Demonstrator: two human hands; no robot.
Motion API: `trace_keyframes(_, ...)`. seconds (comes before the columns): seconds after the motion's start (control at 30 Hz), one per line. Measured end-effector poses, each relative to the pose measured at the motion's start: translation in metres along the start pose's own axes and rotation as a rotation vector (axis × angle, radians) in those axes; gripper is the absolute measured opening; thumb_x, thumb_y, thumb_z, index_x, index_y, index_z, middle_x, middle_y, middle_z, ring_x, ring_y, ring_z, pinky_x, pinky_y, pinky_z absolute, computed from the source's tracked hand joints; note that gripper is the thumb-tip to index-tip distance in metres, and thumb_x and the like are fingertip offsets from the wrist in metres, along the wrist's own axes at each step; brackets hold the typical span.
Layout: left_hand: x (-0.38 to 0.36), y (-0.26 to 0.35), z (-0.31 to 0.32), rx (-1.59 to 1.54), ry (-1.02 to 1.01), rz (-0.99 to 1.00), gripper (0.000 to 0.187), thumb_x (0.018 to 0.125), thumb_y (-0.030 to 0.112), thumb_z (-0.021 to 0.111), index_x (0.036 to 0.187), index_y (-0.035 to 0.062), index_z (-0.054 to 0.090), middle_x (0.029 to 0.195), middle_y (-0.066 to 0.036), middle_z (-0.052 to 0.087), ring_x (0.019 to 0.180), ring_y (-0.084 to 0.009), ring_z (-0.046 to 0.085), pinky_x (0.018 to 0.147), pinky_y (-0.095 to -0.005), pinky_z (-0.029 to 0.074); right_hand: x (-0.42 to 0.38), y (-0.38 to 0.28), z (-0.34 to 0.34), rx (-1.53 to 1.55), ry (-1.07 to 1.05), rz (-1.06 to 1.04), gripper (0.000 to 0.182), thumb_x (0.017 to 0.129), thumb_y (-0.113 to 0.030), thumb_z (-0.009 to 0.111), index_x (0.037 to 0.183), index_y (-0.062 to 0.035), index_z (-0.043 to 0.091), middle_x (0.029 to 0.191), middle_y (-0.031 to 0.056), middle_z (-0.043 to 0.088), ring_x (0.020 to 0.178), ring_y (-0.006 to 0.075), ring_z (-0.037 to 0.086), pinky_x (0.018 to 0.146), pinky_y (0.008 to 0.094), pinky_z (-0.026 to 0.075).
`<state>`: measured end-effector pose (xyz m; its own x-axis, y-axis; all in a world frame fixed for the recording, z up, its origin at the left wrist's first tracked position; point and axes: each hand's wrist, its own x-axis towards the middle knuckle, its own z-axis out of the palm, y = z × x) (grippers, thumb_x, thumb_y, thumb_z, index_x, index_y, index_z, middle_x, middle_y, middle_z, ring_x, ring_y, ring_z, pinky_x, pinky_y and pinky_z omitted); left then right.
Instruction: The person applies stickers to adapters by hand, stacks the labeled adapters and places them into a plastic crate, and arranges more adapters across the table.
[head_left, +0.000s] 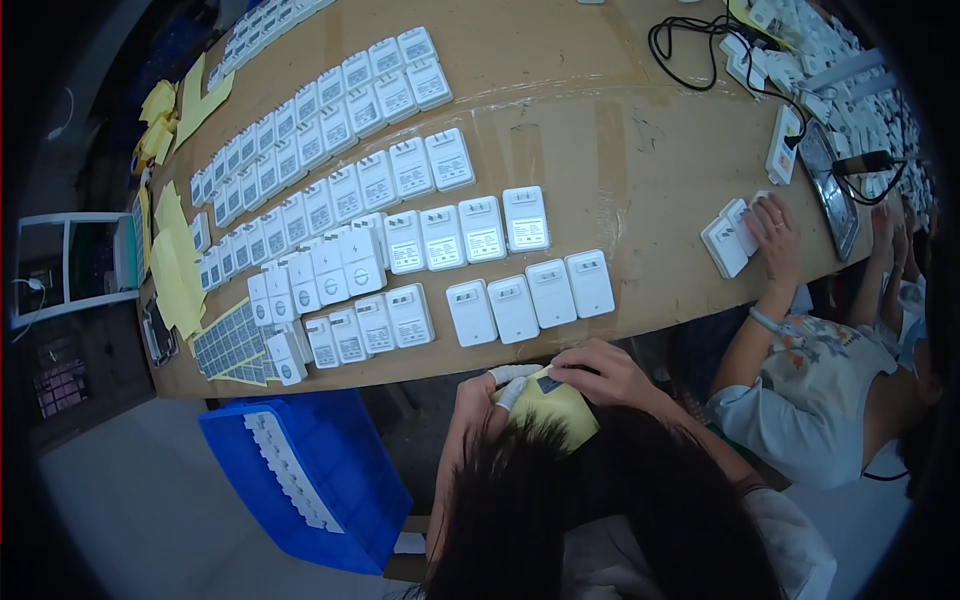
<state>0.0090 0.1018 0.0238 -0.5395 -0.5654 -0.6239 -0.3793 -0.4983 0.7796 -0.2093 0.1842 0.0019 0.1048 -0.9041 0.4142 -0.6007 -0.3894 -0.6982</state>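
While pinching, right hand (600,372), yellow sheet (555,410), label (549,383)

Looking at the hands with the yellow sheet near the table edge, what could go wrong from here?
1. The left hand and right hand hold the yellow sticker sheet off the table edge; a peeled label could fall, perhaps toward the blue bin or the floor.
2. The front white adapters lie close to the table edge; an arm reaching over might push one off.
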Motion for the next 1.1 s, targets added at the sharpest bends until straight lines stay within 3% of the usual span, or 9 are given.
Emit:
trace_keyframes(0.1, -0.002, -0.019, -0.015, 0.099, 0.154, -0.071, 0.022, 0.101, 0.012, 0.06, 0.113, 0.0019, 0.075, 0.096, -0.012, 0.077, 0.086, -0.0148, 0.07, 0.08, -0.0292, 0.054, 0.022, -0.013, 0.007, 0.028, -0.039, -0.034, 0.014, 0.083, -0.002, 0.073, 0.097, -0.0027, 0.07, 0.097, 0.0053, 0.068, 0.093, 0.0239, 0.065, 0.077, 0.0345, 0.056)
trace_keyframes(0.2, -0.015, -0.01, -0.027, 0.477, 0.347, -0.108, 0.02, 0.098, 0.014, 0.062, 0.106, 0.0045, 0.076, 0.094, -0.019, 0.075, 0.084, -0.0303, 0.075, 0.077, -0.0362, 0.056, 0.048, -0.029, 0.012, 0.29, 0.003, 0.361, 0.009, 0.087, -0.006, 0.072, 0.093, -0.0025, 0.067, 0.094, 0.0074, 0.066, 0.093, 0.0269, 0.063, 0.08, 0.0365, 0.054)
trace_keyframes(0.3, -0.02, -0.034, -0.037, 0.478, 0.216, 0.021, 0.02, 0.093, 0.018, 0.064, 0.104, 0.0063, 0.076, 0.095, -0.023, 0.072, 0.09, -0.0403, 0.071, 0.079, -0.0434, 0.056, 0.076, -0.014, 0.032, 0.348, -0.092, 0.789, 0.013, 0.088, -0.008, 0.073, 0.096, -0.0021, 0.065, 0.092, 0.01, 0.065, 0.091, 0.0293, 0.062, 0.082, 0.0379, 0.051)
trace_keyframes(0.43, -0.024, -0.033, -0.037, 0.435, 0.228, 0.044, 0.023, 0.09, 0.023, 0.067, 0.103, 0.0064, 0.076, 0.095, -0.022, 0.072, 0.089, -0.0429, 0.069, 0.08, -0.0457, 0.056, 0.095, 0.006, 0.069, 0.237, -0.118, 0.575, 0.013, 0.089, -0.004, 0.073, 0.099, -0.0014, 0.064, 0.093, 0.0102, 0.064, 0.089, 0.0241, 0.062, 0.081, 0.0356, 0.051)
trace_keyframes(0.53, -0.016, -0.042, -0.045, 0.423, 0.214, 0.052, 0.022, 0.088, 0.022, 0.069, 0.103, 0.0067, 0.076, 0.096, -0.022, 0.072, 0.089, -0.0438, 0.069, 0.081, -0.047, 0.055, 0.095, 0.005, 0.082, 0.194, -0.125, 0.582, 0.013, 0.088, -0.003, 0.072, 0.097, -0.0012, 0.063, 0.092, 0.0107, 0.063, 0.09, 0.0256, 0.062, 0.08, 0.0371, 0.052)
trace_keyframes(0.63, -0.008, -0.047, -0.047, 0.54, 0.297, 0.173, 0.019, 0.09, 0.014, 0.067, 0.104, 0.0065, 0.076, 0.095, -0.021, 0.073, 0.088, -0.0387, 0.071, 0.081, -0.0436, 0.055, 0.095, 0.003, 0.086, 0.127, -0.096, 0.51, 0.013, 0.086, -0.002, 0.072, 0.095, -0.0016, 0.063, 0.089, 0.0112, 0.063, 0.088, 0.0291, 0.06, 0.077, 0.0402, 0.049)
trace_keyframes(0.73, 0.004, -0.05, -0.049, 0.656, 0.299, 0.23, 0.019, 0.09, 0.014, 0.069, 0.105, 0.0058, 0.075, 0.097, -0.022, 0.072, 0.09, -0.0411, 0.069, 0.081, -0.0458, 0.054, 0.099, -0.001, 0.084, 0.08, -0.082, 0.461, 0.014, 0.084, -0.001, 0.072, 0.093, -0.0019, 0.062, 0.086, 0.0109, 0.063, 0.085, 0.031, 0.059, 0.075, 0.0421, 0.048)
trace_keyframes(0.83, 0.014, -0.043, -0.045, 0.64, 0.34, 0.179, 0.021, 0.09, 0.013, 0.066, 0.108, 0.0125, 0.076, 0.101, -0.019, 0.071, 0.093, -0.0414, 0.067, 0.084, -0.0502, 0.052, 0.105, -0.008, 0.083, 0.041, -0.082, 0.439, 0.014, 0.083, -0.001, 0.073, 0.092, -0.0024, 0.062, 0.084, 0.0102, 0.063, 0.084, 0.0311, 0.059, 0.074, 0.0423, 0.048)
trace_keyframes(1.1, 0.023, -0.03, -0.047, 0.683, 0.371, 0.122, 0.019, 0.093, 0.018, 0.067, 0.108, 0.01, 0.076, 0.098, -0.018, 0.072, 0.092, -0.0418, 0.066, 0.081, -0.0512, 0.051, 0.104, -0.004, 0.087, 0.018, -0.101, 0.436, 0.013, 0.084, -0.002, 0.072, 0.091, -0.003, 0.062, 0.083, 0.01, 0.064, 0.084, 0.0302, 0.06, 0.073, 0.0419, 0.048)
